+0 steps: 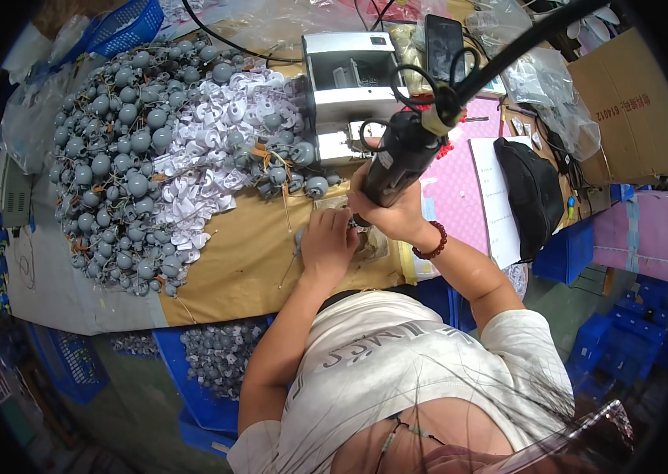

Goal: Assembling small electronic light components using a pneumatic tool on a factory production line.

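My right hand (pixel 401 212) is wrapped round a black electric screwdriver (pixel 398 162), which points down at the work spot near the table's front edge. Right under its tip, my left hand (pixel 328 246) has its fingers curled together at a small block-like fixture (pixel 373 246). Whatever those fingers hold is mostly hidden; a bit of a grey part (pixel 299 239) shows beside them. Just beyond my hands lie several grey ball-shaped parts with wires (pixel 316 186). Left of them spreads a heap of white plastic pieces (pixel 211 130).
A large heap of grey ball-shaped parts (pixel 116 166) covers the table's left. A white-and-grey box-shaped machine (pixel 349 43) stands ahead, a phone (pixel 444 43) beside it. To the right are a pink mat (pixel 460 197), a paper sheet (pixel 498 209), a black pouch (pixel 530 189) and a cardboard box (pixel 626 110).
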`<state>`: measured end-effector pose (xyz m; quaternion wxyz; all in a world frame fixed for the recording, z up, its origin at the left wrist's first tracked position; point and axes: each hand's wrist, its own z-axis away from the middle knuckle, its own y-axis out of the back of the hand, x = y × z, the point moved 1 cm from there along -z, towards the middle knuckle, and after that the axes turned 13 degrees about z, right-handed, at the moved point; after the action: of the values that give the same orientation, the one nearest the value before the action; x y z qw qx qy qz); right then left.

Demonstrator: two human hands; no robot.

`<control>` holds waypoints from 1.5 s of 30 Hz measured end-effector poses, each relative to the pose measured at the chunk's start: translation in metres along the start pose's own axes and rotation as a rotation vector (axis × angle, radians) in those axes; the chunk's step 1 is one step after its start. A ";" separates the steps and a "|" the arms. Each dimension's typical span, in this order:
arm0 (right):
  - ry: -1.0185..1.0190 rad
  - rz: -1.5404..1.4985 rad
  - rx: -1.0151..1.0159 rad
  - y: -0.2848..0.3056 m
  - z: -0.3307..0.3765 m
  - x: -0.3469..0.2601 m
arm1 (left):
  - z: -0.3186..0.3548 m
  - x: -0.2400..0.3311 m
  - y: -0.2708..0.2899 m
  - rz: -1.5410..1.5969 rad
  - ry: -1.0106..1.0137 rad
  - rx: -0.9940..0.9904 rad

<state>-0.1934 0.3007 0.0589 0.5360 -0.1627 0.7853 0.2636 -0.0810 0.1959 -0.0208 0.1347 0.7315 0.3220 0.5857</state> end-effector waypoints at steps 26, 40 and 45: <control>-0.221 -0.502 -0.353 0.002 0.052 0.053 | -0.002 0.007 0.012 0.113 -0.045 0.034; 0.060 0.140 0.422 0.082 -0.016 0.074 | 0.000 0.007 0.006 0.034 0.147 -0.027; 0.045 0.111 0.466 0.086 -0.019 0.094 | -0.001 0.008 0.009 0.091 0.140 -0.038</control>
<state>-0.2896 0.3616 -0.0020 0.5261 0.0030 0.8444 0.1009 -0.0789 0.1942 -0.0093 0.0991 0.6999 0.2859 0.6470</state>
